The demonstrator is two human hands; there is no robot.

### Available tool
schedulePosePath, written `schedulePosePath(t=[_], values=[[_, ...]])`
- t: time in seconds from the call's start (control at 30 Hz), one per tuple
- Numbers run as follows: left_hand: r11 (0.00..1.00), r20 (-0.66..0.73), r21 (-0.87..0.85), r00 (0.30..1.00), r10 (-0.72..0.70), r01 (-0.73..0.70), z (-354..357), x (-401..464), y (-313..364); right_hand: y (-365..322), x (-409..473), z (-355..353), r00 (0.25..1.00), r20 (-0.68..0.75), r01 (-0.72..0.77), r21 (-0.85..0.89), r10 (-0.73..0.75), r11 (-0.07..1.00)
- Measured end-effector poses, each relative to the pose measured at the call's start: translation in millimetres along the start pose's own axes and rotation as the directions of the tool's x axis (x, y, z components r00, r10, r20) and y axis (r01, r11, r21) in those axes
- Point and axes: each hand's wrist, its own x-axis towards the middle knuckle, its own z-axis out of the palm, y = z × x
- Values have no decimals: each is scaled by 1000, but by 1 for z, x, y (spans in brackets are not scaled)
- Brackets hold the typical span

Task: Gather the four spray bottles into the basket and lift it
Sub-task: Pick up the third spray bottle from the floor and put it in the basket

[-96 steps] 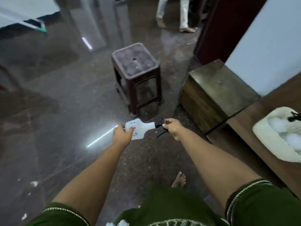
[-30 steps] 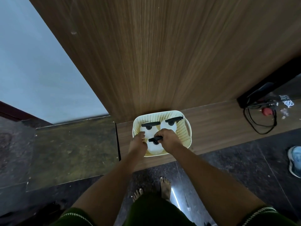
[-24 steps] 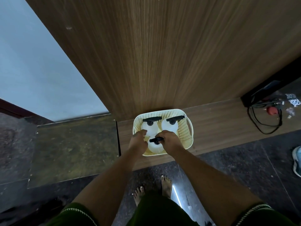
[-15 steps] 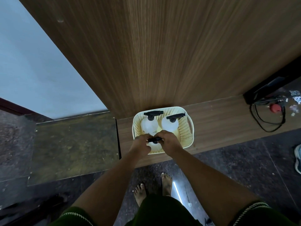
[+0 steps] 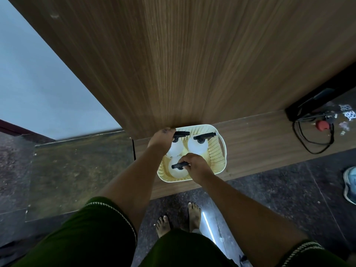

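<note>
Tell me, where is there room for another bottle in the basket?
The basket has bare floor at its near right, beside the right hand. The far row and near left are crowded with bottles; the left hand covers the far-left corner.

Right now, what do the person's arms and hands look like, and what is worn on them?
Both arms are bare from the short sleeves down. The left sleeve and the right sleeve are dark green, each with a pale, rope-like trim along the hem. The left hand and the right hand are bare: no gloves, and no watch or ring that I can see.
</note>
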Motion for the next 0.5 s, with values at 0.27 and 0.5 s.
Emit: schedulePosePath(t=[0.27, 0.5], values=[[998, -115, -60, 993, 22, -29, 9, 0, -14, 6, -3, -2, 1000, -21, 19, -10, -19, 1000], [996, -81, 63, 995, 63, -58, 12, 8, -13, 2, 0, -2, 1000, -7, 27, -22, -27, 999]])
